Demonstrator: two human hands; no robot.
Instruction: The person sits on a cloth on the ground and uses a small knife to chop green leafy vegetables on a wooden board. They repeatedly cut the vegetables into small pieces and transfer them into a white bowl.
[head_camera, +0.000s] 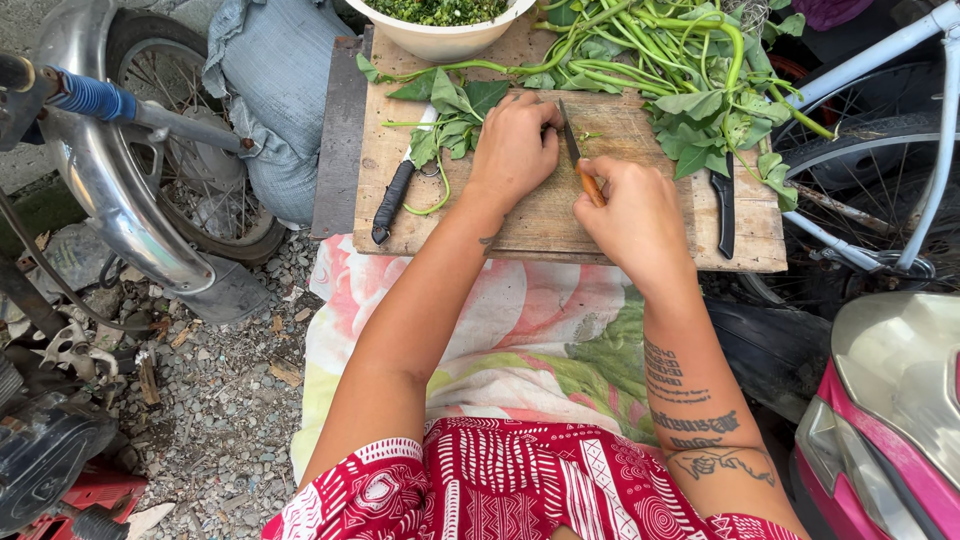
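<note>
— Far left?
— Chrome motorcycle mudguard (120, 190) with a blue-sleeved handlebar (92, 97) over it, spoked wheel (190, 150) behind, grey sack (270, 100) leaning on that wheel. Gravel ground (220, 420) below.

— And on the wooden worktop (540, 215)?
— At its left edge, a black-handled knife (392, 200) lying idle, blade tucked under loose leaves (455, 115). Just right of it, left hand (515, 150), fingers curled down and pinning a small bunch of stems flat on the wood. Touching those knuckles, the blade of a small knife (573, 150), upright on its edge. Orange handle clenched in the right hand (635, 220), fingers wrapped tight round it.

— Anything crowding the cut?
— Big heap of green leafy stems (680, 70) across the top right of the board, spilling over the far edge. White bowl (445, 25) of chopped greens at the top, partly out of frame. Another black-handled knife (724, 205) lying near the right edge, just beside the right hand, under the overhanging leaves.

— Below the board?
— Floral cloth (520, 330) spread over the lap, red patterned skirt (500, 480) nearer the camera.

— Far right?
— White bicycle frame (925, 130) and wheel pressed close against the board's corner; pink scooter body (890, 420) at the lower right.
</note>
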